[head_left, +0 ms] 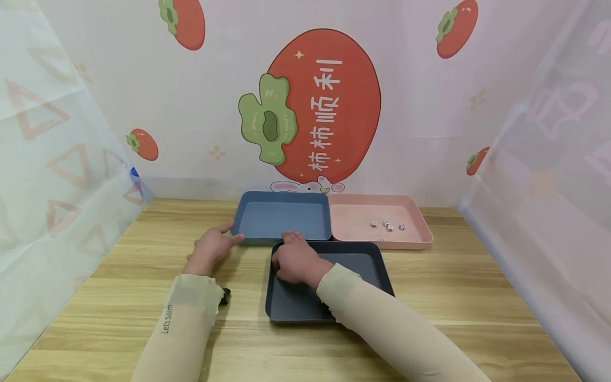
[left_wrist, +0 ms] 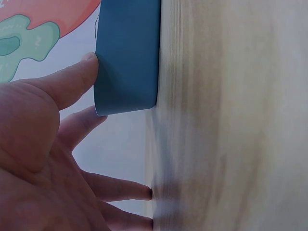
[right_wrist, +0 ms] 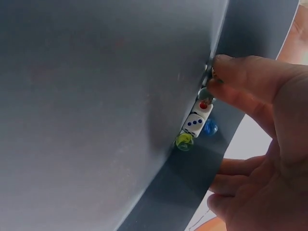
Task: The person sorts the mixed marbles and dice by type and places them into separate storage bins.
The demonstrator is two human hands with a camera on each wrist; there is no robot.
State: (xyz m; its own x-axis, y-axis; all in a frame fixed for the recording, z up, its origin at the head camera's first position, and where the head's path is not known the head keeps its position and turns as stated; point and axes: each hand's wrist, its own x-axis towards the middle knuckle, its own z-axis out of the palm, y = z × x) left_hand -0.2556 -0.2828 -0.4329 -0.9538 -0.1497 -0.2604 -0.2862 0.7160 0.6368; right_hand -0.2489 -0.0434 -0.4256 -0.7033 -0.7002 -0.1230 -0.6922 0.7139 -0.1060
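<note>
My right hand (head_left: 297, 260) reaches into the dark grey tray (head_left: 305, 313) at its far left part. In the right wrist view, its thumb and index finger pinch a mostly hidden die (right_wrist: 215, 74) by the tray wall. Beside the fingertips lie a clear marble (right_wrist: 206, 93), white dice (right_wrist: 194, 123), a blue marble (right_wrist: 210, 127) and a yellow-green marble (right_wrist: 184, 141). My left hand (head_left: 213, 246) is at the near left corner of the blue tray (head_left: 281, 241), fingers spread; thumb and index fingertip touch its wall (left_wrist: 126, 62), and two other fingertips reach the tabletop.
A pink tray (head_left: 353, 217) with several white dice (head_left: 390, 228) adjoins the blue tray on the right. Both stand at the back of the wooden table (head_left: 248, 350), before a printed backdrop (head_left: 410, 159). A small black object (head_left: 226, 296) shows beside the left sleeve.
</note>
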